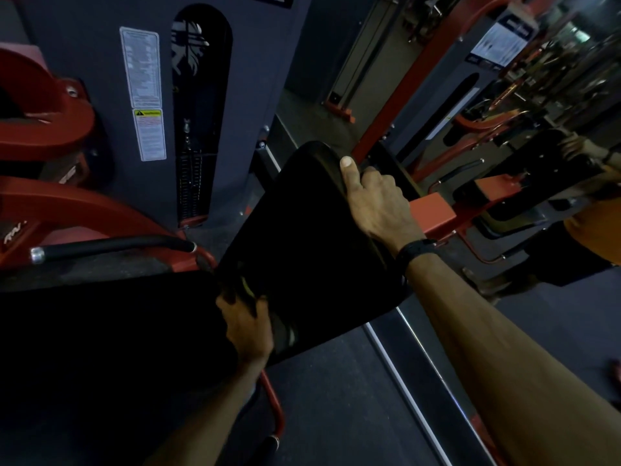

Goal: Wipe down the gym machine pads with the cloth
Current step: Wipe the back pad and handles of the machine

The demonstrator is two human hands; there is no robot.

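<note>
Dim gym, dark rubber floor. Left of back pad: grey weight-stack housing, red frame, black handle bar. Left hand at pad's lower-left edge, grasping dark cloth, blurred. Right hand gripping pad's upper-right edge, thumb on face. Right of pad: floor strip, more red machines.

A gym: red-framed weight machines with black pads and mirrors.

Bare forearms, no sleeves showing; a black wristband (perhaps a watch) on the right wrist.
</note>
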